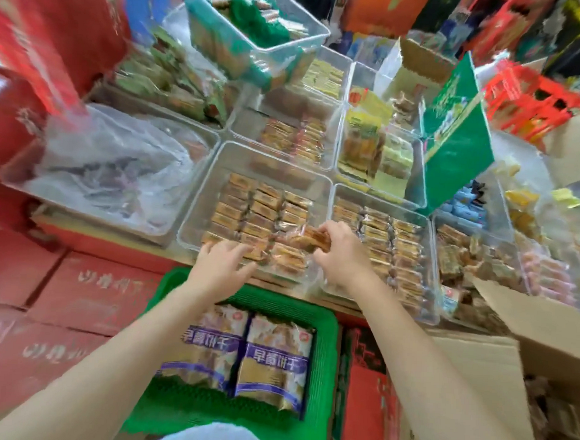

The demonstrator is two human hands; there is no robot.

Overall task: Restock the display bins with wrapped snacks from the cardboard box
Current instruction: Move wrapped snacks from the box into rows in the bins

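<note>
A small bunch of wrapped snacks (pixel 309 239) is being gripped by the right hand (pixel 338 255), fingers curled round them, right over the near edge of the clear plastic bin (pixel 196 212) in the middle. That bin is being filled with neat rows of the same orange-brown packs. The left hand (pixel 222 262) is being held with fingers spread and relaxed, tips touching the packs at the front of the bin, nothing grasped. The cardboard box (pixel 543 330) is being kept off to the right, flap up, just beside the next bin (pixel 425 292) of similar snacks. Down below, a green basket (pixel 326 354) is being used for two purple-labelled bags (pixel 274 365). Everything's kinda blurry, so pack labels can't be read.
</note>
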